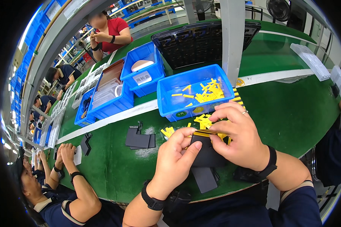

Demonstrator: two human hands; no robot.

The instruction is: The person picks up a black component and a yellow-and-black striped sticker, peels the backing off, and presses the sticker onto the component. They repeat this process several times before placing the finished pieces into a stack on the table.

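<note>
My left hand (175, 164) grips a flat black plate (205, 153) by its left side, thumb on its face. Along the plate's upper edge runs a narrow yellow strip (204, 133). My right hand (238, 138) pinches the right end of that strip, thumb and forefinger at the edge; the fingertips partly hide it. Just beyond my hands, loose yellow strips (204, 120) lie heaped on the green table. Beneath the held plate rests a stack of dark grey plates (205, 179). Farther left is another stack of angled dark plates (139, 139).
A blue bin (169, 115) with many yellow strips stands ahead, near a grey post (232, 41). More blue bins (115, 104) are at its left. A black crate (185, 49) leans behind. Co-workers sit at the left, one's hands (66, 153) on the table; another (115, 32) faces me across it.
</note>
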